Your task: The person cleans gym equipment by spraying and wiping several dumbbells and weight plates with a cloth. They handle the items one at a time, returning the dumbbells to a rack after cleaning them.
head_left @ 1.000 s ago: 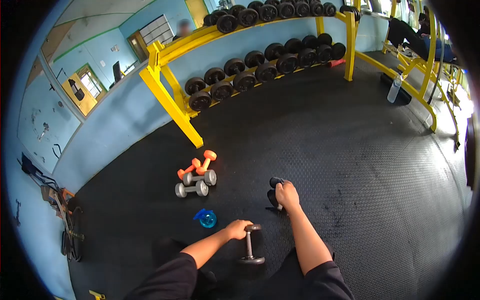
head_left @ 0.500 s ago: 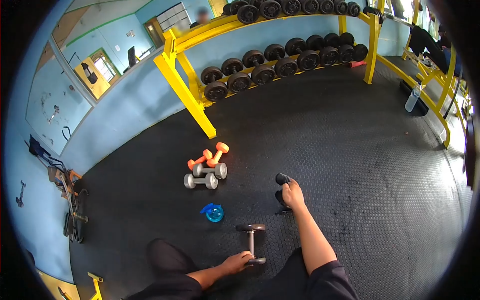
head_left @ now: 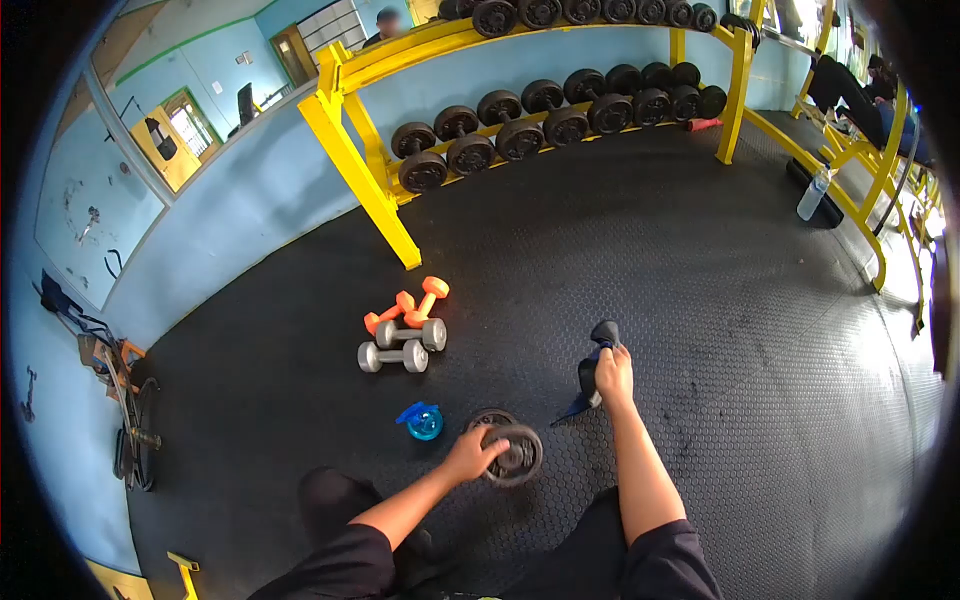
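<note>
My left hand grips the upper end of a dark dumbbell with round plates. The dumbbell stands nearly on end, so one plate overlaps the other and its bar is hidden. To the right, my right hand is closed around a bunched dark cloth, whose lower tip hangs close to the floor. A blue bottle stands just left of the dumbbell. Beyond it lie two grey dumbbells and two orange dumbbells, grouped close together.
A yellow rack holds rows of black dumbbells along the blue wall. Black textured matting covers the floor. A clear bottle stands by a yellow-framed bench at right. Exercise equipment stands along the left wall.
My left hand has tipped the dumbbell from lying to nearly on end. My right hand has moved right and slightly forward with the dark cloth.
</note>
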Available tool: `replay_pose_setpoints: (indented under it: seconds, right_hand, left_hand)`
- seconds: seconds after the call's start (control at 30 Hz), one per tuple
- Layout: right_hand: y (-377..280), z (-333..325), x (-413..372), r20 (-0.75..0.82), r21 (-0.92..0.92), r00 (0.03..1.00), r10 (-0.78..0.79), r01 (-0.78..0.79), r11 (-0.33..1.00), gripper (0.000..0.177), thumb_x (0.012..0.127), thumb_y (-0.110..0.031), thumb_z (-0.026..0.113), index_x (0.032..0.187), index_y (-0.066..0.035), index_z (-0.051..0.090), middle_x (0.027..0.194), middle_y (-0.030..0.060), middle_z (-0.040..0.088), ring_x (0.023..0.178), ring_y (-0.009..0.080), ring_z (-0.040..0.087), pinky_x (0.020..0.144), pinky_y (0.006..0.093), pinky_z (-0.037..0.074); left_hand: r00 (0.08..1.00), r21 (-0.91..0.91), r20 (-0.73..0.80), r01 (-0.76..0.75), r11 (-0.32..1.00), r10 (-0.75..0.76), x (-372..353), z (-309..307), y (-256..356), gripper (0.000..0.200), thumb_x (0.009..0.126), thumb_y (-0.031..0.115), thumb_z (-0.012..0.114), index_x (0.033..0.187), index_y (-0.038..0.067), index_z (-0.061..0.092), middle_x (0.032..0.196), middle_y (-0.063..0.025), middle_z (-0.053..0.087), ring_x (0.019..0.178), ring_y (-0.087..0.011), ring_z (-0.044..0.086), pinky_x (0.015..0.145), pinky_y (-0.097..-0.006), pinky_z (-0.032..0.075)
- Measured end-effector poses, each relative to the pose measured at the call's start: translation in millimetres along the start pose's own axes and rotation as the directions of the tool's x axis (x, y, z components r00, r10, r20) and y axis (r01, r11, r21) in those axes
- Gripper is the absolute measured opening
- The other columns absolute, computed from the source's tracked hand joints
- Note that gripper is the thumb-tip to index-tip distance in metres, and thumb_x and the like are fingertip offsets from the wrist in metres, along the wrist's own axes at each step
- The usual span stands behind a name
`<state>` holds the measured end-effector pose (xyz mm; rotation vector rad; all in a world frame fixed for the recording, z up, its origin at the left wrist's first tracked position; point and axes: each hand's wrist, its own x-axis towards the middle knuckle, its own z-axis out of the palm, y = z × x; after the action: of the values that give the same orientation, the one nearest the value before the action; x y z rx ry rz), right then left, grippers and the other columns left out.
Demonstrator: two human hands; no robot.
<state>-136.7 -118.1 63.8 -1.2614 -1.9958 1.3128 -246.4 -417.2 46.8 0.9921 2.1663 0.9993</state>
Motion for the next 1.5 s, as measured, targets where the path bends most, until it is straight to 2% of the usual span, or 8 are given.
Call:
replay_pose_setpoints:
  seconds: [0.5,0.6,0.67,0.87,0.9,1.0,1.27,1.5]
  right_hand:
    - [-9,41,7,-0.017,-0.241,1.0,-0.013,0.008,0.97,0.053,0.093,-0.032,0.037,0.11,0.01,0.064,0.127,0.0351,0.053,0.125,0.0445,0.048,0.107,0.0469,0.038]
    - [-14,45,4,-0.057,-0.275,0.998,-0.006,-0.01,0.961,0.053,0.092,-0.033,0.038,0.111,0.008,0.065,0.132,0.0327,0.051,0.134,0.0432,0.041,0.111,0.0448,0.035]
    - [-20,38,-4,-0.135,-0.341,0.989,-0.067,0.017,0.94,0.05,0.093,-0.03,0.037,0.105,0.008,0.067,0.124,0.0322,0.057,0.134,0.0433,0.041,0.112,0.0446,0.034]
    - [2,31,14,-0.342,-0.167,0.922,-0.179,0.128,0.978,0.044,0.093,-0.023,0.037,0.079,0.01,0.062,0.094,0.0302,0.065,0.106,0.0457,0.056,0.102,0.0438,0.039]
    - [3,24,22,-0.253,0.049,0.967,0.029,-0.017,0.999,0.041,0.09,-0.024,0.042,0.08,0.01,0.062,0.083,0.0233,0.066,0.084,0.0384,0.06,0.083,0.0435,0.044]
    - [-29,19,8,-0.203,0.478,0.917,0.343,-0.213,0.852,0.034,0.086,-0.027,0.049,0.075,0.003,0.059,0.067,0.0017,0.048,0.062,0.0134,0.047,0.058,0.0341,0.037]
    - [-28,8,1,-0.209,0.535,0.903,0.375,-0.215,0.817,0.026,0.086,-0.024,0.05,0.076,-0.001,0.057,0.063,0.0003,0.043,0.056,0.0127,0.042,0.052,0.0338,0.034]
    - [-51,5,-4,0.002,0.774,0.879,0.477,-0.304,0.556,0.018,0.084,-0.024,0.056,0.081,-0.006,0.057,0.072,0.0038,0.05,0.063,0.0162,0.053,0.056,0.033,0.046]
  left_hand:
    - [0.948,-0.186,-0.198,0.214,0.959,-0.25,31,-44,-93,0.058,0.089,0.047,0.067,0.118,-0.002,0.062,0.113,-0.0208,0.066,0.107,-0.0333,0.063,0.092,-0.0397,0.048]
    - [0.761,0.268,-0.578,-0.162,0.95,0.293,14,-74,-77,0.021,0.088,0.018,0.065,0.106,0.006,0.065,0.097,-0.0147,0.063,0.093,-0.0338,0.062,0.082,-0.0425,0.049]
    - [0.658,0.491,-0.63,-0.075,0.868,0.413,12,-111,-75,0.027,0.084,-0.001,0.054,0.108,0.009,0.062,0.105,-0.0151,0.061,0.101,-0.0364,0.058,0.088,-0.0481,0.045]
    - [0.711,0.222,-0.488,0.662,0.716,-0.507,-7,-97,-154,0.096,0.072,0.025,0.077,0.151,0.009,0.025,0.152,-0.02,0.03,0.143,-0.036,0.027,0.112,-0.0591,0.027]
    - [0.777,0.222,-0.383,0.602,0.767,-0.499,-6,-84,-179,0.122,0.064,0.044,0.083,0.155,0.008,0.01,0.158,-0.0215,0.017,0.148,-0.0366,0.014,0.113,-0.0647,0.018]
    - [0.858,0.168,-0.483,0.287,0.943,-0.175,5,-56,-198,0.098,0.077,0.043,0.076,0.152,0.005,0.024,0.156,-0.0227,0.025,0.146,-0.0396,0.021,0.115,-0.0574,0.022]
    - [0.879,0.241,-0.476,0.149,0.959,-0.017,29,-72,-170,0.036,0.087,0.029,0.068,0.109,0.001,0.066,0.117,-0.0172,0.065,0.106,-0.0387,0.061,0.094,-0.0453,0.046]
    - [0.859,-0.416,-0.468,-0.007,0.91,-0.208,14,-120,-121,0.027,0.083,0.006,0.063,0.11,0.008,0.065,0.094,-0.0001,0.065,0.083,-0.0126,0.061,0.08,-0.0296,0.049]
